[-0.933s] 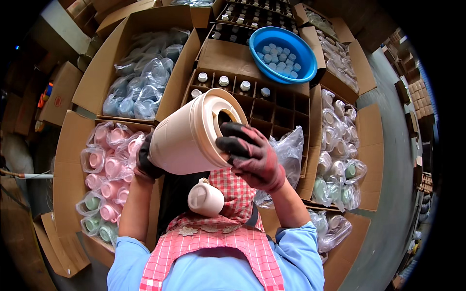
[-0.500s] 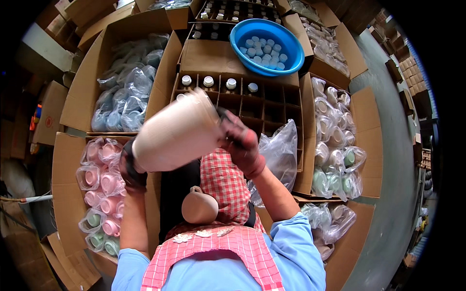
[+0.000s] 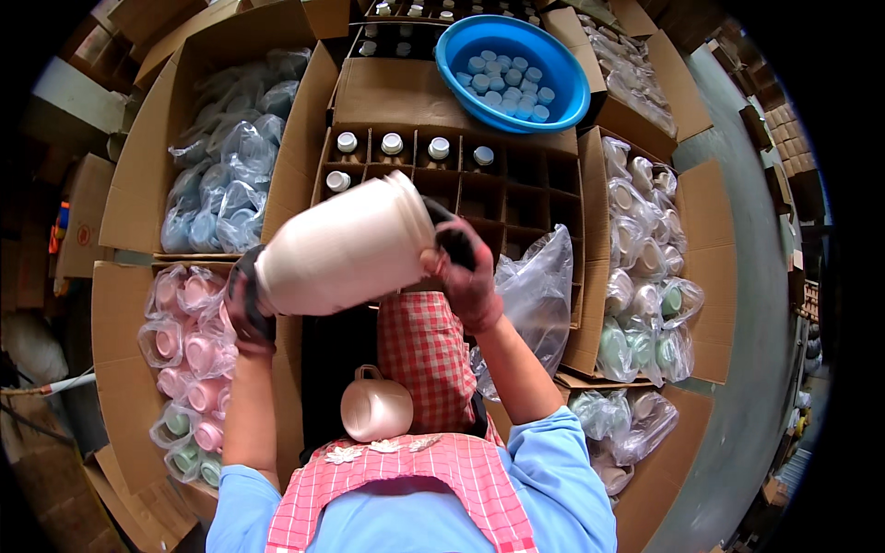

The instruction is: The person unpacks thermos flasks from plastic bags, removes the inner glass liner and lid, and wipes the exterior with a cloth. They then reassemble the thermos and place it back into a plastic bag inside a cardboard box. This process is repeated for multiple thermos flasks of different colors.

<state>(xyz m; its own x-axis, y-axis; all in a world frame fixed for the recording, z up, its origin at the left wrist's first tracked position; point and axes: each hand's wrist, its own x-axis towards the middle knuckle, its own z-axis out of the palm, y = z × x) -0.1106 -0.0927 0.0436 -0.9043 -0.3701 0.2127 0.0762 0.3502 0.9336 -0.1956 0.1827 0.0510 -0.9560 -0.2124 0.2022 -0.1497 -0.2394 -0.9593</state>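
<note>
A large pale beige plastic pitcher or jar [image 3: 341, 244] is held on its side above my lap, its wide ribbed end up to the right. My left hand [image 3: 249, 302], in a dark and pink glove, wraps round its lower left end. My gloved right hand [image 3: 468, 276] grips the rim at the right end, with bare fingertips showing on its surface. On my lap, against the checked apron [image 3: 419, 355], lies a beige mug [image 3: 376, 408] with its handle pointing away from me. A crumpled clear plastic bag [image 3: 539, 300] lies beside my right forearm.
Ahead stands a divided carton [image 3: 479, 198] with several white-capped bottles [image 3: 392, 145]. A blue basin [image 3: 564, 69] holds white caps. Open cartons with bagged blue [image 3: 230, 184], pink [image 3: 205, 350] and beige and green cups [image 3: 636, 276] flank me.
The pitcher or jar has turned slightly towards level, still between both hands. My right hand has shifted a little to the right. The mug remains on my lap.
</note>
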